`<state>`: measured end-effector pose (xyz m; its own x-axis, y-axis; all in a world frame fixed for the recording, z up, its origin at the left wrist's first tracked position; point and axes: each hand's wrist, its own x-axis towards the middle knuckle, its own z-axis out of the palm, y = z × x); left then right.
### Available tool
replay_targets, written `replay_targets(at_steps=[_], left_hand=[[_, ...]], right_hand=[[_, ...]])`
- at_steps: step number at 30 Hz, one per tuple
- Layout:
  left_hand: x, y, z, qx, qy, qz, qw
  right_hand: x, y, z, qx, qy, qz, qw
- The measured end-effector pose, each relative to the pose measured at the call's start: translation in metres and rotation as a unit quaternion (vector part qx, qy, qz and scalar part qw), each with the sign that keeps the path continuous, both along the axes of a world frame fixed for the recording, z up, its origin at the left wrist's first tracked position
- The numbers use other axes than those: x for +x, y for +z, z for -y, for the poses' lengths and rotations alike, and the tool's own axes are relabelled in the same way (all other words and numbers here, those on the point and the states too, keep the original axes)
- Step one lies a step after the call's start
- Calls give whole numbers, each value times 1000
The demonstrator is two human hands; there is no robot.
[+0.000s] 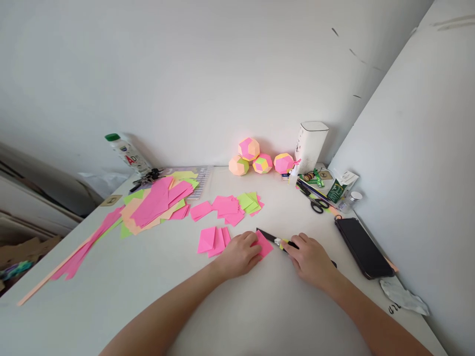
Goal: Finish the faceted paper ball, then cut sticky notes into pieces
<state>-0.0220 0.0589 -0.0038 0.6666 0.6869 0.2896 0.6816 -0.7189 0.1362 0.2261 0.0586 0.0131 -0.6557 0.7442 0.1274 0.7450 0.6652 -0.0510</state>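
My right hand (pixel 309 258) is wrapped round a black and yellow utility knife (pixel 276 240), its dark blade pointing left. The blade lies along the upper edge of a folded pink paper (pixel 264 245). With curled fingers, my left hand (pixel 240 254) grips this paper against the table and hides its left part. Just left of that hand lie several folded pink paper squares (pixel 207 240). Behind them are more pink pieces (pixel 225 206) and a few green pieces (pixel 248 201).
Pink, peach and green sheets (pixel 152 205) are heaped at left beside a leaning white bottle (pixel 128 154). Paper balls (pixel 248 149) stand by the wall near a white container (pixel 311 146). Scissors (pixel 319 204) and a phone (pixel 363 247) lie at right.
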Motion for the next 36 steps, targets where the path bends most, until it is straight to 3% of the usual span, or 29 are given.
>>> replay_targets(at_steps=[9,13,17,20,25,27,31,33,36], left_hand=[[-6,-14,-4,-2,-12,83,996],[-6,-16,-4,13,-44,107,993],[-6,-14,-4,53,-38,129,989],[-10,-10,-7,123,9,136,983],[-38,-4,-27,265,175,148,937],[-52,-7,-39,273,232,127,925],[-66,-17,-52,200,302,62,930],[-62,-18,-50,183,285,62,939],[-47,-12,-37,147,155,105,971]], right_hand=[[21,2,2,-14,47,-19,999],[21,3,2,9,64,-51,997],[20,4,2,28,68,-82,994],[22,1,1,36,60,-89,994],[24,-3,0,34,54,-84,994],[24,-3,0,28,57,-81,995],[26,-1,-1,19,59,-77,995],[27,0,-2,19,58,-76,995],[30,2,-4,18,49,-77,996]])
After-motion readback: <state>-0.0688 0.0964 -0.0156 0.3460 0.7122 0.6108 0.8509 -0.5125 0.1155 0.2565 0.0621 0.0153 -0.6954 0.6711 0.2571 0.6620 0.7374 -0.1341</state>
